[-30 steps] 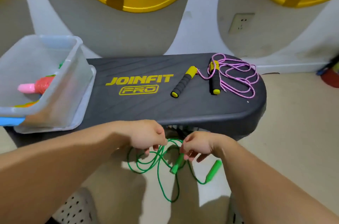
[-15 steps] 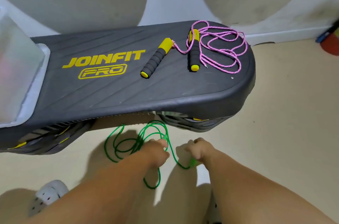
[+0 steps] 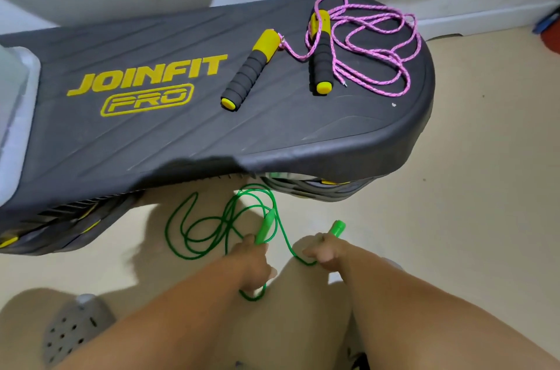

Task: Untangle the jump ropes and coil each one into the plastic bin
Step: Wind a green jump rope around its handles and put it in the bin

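While the pink rope (image 3: 374,45) lies on the step platform (image 3: 157,139), the left hand (image 3: 253,262) and the right hand (image 3: 322,251) each grip one handle of the green rope (image 3: 266,225) below its front edge (probably to free the loops).

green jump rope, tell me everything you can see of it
The green jump rope has a thin, plastic-looking cord and two translucent green handles. The left hand grips one handle, the right hand the other, its tip sticking up. The cord spreads in overlapping loops in front of the step platform; whether it touches the floor is unclear.
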